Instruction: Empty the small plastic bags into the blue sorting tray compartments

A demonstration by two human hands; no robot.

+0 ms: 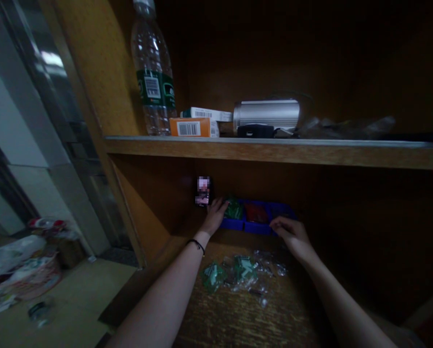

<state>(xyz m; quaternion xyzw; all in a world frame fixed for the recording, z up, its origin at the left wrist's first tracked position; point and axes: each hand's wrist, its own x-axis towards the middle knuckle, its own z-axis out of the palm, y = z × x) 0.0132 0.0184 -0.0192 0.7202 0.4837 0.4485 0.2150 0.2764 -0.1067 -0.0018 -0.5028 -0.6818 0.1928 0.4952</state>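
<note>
A blue tray (234, 224) with three compartments stands on the lower shelf. Green packets (233, 210) fill its left compartment and a red packet (256, 212) lies in the middle one. The dim right compartment's contents are hard to make out. My left hand (216, 216) is at the tray's left end beside the green packets, fingers extended. At the front right of the tray, my right hand (292, 234) has its fingers curled together; whatever they hold, if anything, is hidden. Closer to me lie loose green-and-white packets (246, 267) and clear plastic wrappers (263, 290).
A lit phone (203, 191) leans near the left wall. The upper shelf (238, 146) holds a plastic bottle (154, 72), an orange box (190, 127) and a silver cylinder (269, 113). Bags (20, 266) and a bottle (39, 311) lie on the floor at left.
</note>
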